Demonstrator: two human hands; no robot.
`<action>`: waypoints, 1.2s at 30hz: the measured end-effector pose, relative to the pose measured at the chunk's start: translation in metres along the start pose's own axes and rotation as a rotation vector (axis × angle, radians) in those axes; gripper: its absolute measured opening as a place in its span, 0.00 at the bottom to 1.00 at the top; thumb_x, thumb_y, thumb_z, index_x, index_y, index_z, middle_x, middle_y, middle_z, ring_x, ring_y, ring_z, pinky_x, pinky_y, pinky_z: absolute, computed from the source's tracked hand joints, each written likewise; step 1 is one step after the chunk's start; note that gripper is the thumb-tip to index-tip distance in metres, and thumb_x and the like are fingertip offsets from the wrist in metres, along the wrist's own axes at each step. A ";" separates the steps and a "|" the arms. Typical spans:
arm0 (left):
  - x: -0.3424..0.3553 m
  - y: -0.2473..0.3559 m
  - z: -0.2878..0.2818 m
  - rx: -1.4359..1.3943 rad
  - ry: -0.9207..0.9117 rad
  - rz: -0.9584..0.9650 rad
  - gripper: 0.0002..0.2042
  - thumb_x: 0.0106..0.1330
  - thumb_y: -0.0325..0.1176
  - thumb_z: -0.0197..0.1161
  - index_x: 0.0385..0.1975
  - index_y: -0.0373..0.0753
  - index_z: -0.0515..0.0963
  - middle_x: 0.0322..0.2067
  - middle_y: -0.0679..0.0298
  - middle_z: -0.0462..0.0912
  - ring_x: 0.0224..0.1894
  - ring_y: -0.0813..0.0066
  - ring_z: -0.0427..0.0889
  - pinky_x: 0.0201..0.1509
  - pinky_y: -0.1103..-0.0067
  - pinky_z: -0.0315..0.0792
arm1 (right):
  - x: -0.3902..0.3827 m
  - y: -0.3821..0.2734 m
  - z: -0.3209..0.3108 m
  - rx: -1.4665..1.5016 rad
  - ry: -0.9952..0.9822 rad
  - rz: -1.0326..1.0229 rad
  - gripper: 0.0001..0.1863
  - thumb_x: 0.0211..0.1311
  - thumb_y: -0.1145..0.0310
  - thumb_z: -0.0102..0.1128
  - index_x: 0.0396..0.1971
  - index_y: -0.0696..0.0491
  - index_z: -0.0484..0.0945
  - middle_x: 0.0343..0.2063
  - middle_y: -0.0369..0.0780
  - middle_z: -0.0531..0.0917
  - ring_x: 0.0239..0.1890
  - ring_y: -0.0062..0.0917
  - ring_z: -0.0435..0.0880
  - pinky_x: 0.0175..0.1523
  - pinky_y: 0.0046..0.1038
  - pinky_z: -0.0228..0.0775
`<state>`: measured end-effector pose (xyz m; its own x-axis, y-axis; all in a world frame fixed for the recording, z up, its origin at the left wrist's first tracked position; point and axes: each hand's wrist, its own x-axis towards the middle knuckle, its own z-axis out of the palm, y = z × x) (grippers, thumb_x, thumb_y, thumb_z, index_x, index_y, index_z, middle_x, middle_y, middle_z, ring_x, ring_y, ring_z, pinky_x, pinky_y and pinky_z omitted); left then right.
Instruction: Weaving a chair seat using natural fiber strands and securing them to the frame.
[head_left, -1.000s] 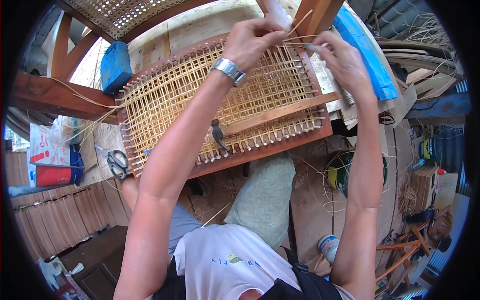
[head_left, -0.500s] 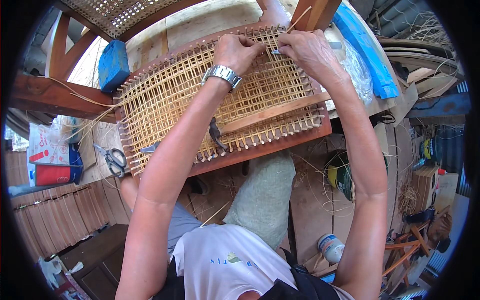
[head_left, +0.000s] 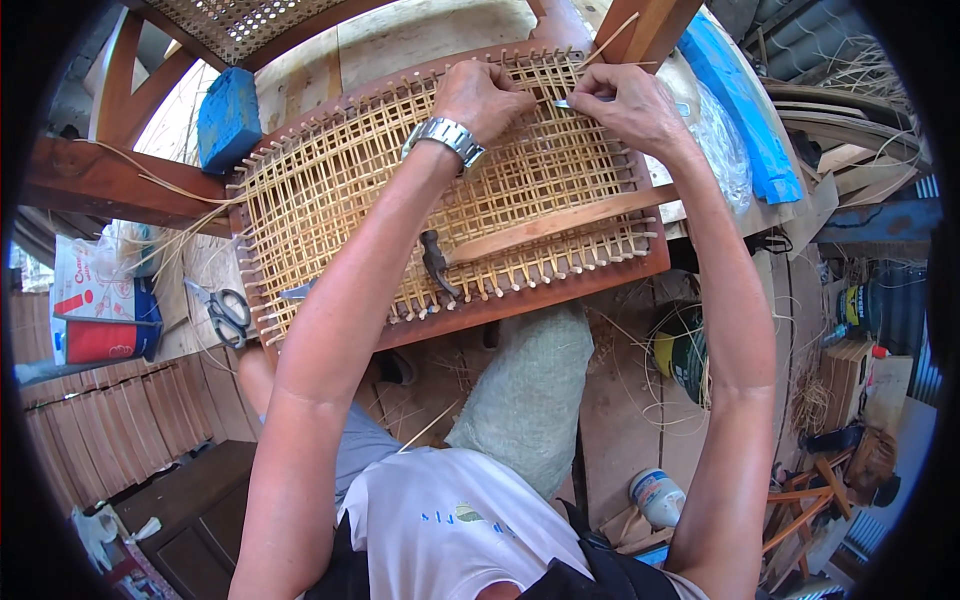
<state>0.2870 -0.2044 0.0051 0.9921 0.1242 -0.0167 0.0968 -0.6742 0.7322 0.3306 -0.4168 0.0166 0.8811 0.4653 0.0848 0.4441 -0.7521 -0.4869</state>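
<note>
A wooden chair-seat frame [head_left: 520, 309] lies before me, strung with an open weave of cane strands [head_left: 345, 180] and ringed by small pegs. At its far edge my left hand [head_left: 480, 100] is closed, thumb and fingers pinched over the weave; what they hold is hidden. My right hand [head_left: 635, 108] is closed in a pinch near the far right corner. From its fingers a small, pale, flat tip [head_left: 562, 103] points left over the strands; its kind is unclear. A hammer [head_left: 560, 226] lies across the near right of the weave, its dark head on the cane.
Scissors [head_left: 226, 314] lie left of the frame, near a blue block [head_left: 229, 120]. Reddish wooden chair parts [head_left: 125, 185] stand around the far side. Loose cane strands trail at the left. Clear plastic [head_left: 720, 140] and a blue wrapped strip [head_left: 745, 120] lie at the right.
My right hand has shifted slightly right and its fingers have drawn back from the weave. My left hand stays pinched near the same spot. The view has moved a little.
</note>
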 end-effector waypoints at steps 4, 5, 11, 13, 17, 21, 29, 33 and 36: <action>0.003 0.002 -0.003 0.004 -0.066 -0.026 0.13 0.52 0.41 0.72 0.28 0.36 0.86 0.22 0.60 0.86 0.23 0.76 0.82 0.31 0.76 0.75 | -0.002 0.001 -0.001 0.045 -0.001 0.019 0.16 0.59 0.57 0.66 0.34 0.56 0.84 0.28 0.39 0.86 0.35 0.25 0.86 0.44 0.29 0.76; 0.003 0.002 -0.003 0.005 -0.067 -0.027 0.13 0.52 0.41 0.72 0.28 0.36 0.86 0.22 0.60 0.86 0.23 0.76 0.82 0.31 0.76 0.75 | -0.002 0.001 -0.001 0.047 0.009 0.013 0.16 0.59 0.57 0.66 0.34 0.56 0.84 0.27 0.39 0.86 0.35 0.24 0.85 0.43 0.29 0.75; 0.007 0.001 0.012 0.141 0.040 0.076 0.12 0.53 0.39 0.72 0.26 0.34 0.86 0.22 0.53 0.86 0.24 0.66 0.85 0.35 0.72 0.79 | -0.001 0.003 0.001 0.028 0.014 -0.014 0.15 0.60 0.58 0.66 0.33 0.56 0.84 0.28 0.39 0.86 0.34 0.26 0.85 0.43 0.30 0.75; 0.009 0.002 0.016 0.232 0.046 0.084 0.12 0.54 0.38 0.71 0.27 0.34 0.87 0.24 0.50 0.86 0.25 0.61 0.86 0.37 0.69 0.80 | -0.001 0.000 -0.001 0.023 0.006 -0.004 0.15 0.60 0.58 0.66 0.33 0.57 0.84 0.29 0.40 0.87 0.34 0.29 0.86 0.43 0.31 0.75; 0.009 0.017 0.018 0.127 0.023 0.139 0.07 0.52 0.31 0.70 0.28 0.36 0.88 0.28 0.44 0.86 0.32 0.52 0.87 0.44 0.66 0.81 | -0.004 -0.009 -0.004 -0.099 0.042 -0.111 0.13 0.61 0.60 0.63 0.34 0.56 0.83 0.30 0.44 0.87 0.36 0.39 0.86 0.46 0.37 0.74; 0.008 0.010 0.010 0.089 0.011 0.047 0.08 0.51 0.35 0.71 0.27 0.38 0.88 0.26 0.49 0.86 0.30 0.57 0.87 0.44 0.66 0.80 | -0.003 -0.022 -0.005 -0.452 0.086 -0.150 0.09 0.62 0.64 0.61 0.34 0.54 0.83 0.29 0.45 0.86 0.37 0.41 0.85 0.49 0.40 0.69; 0.005 0.000 0.007 0.047 -0.022 0.095 0.14 0.55 0.42 0.72 0.28 0.36 0.87 0.24 0.57 0.87 0.25 0.70 0.83 0.35 0.72 0.77 | 0.000 -0.016 -0.005 -0.451 0.029 -0.162 0.09 0.59 0.64 0.62 0.32 0.53 0.84 0.28 0.43 0.86 0.37 0.38 0.85 0.46 0.40 0.71; 0.005 0.000 0.004 -0.045 -0.062 0.048 0.14 0.55 0.42 0.73 0.29 0.36 0.87 0.24 0.58 0.87 0.26 0.73 0.83 0.36 0.73 0.77 | -0.004 -0.008 -0.006 -0.131 0.052 -0.016 0.12 0.58 0.60 0.65 0.31 0.55 0.85 0.25 0.43 0.85 0.31 0.35 0.85 0.42 0.36 0.74; 0.005 -0.001 0.004 -0.014 -0.062 0.057 0.13 0.55 0.42 0.73 0.30 0.37 0.87 0.25 0.60 0.88 0.26 0.74 0.84 0.36 0.74 0.77 | -0.004 0.000 -0.004 -0.022 0.033 0.053 0.14 0.58 0.60 0.66 0.32 0.58 0.84 0.24 0.40 0.84 0.29 0.25 0.83 0.38 0.29 0.73</action>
<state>0.2921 -0.2066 0.0014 0.9990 0.0404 -0.0170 0.0396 -0.6688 0.7424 0.3274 -0.4209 0.0202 0.9080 0.4096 0.0884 0.4003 -0.7854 -0.4721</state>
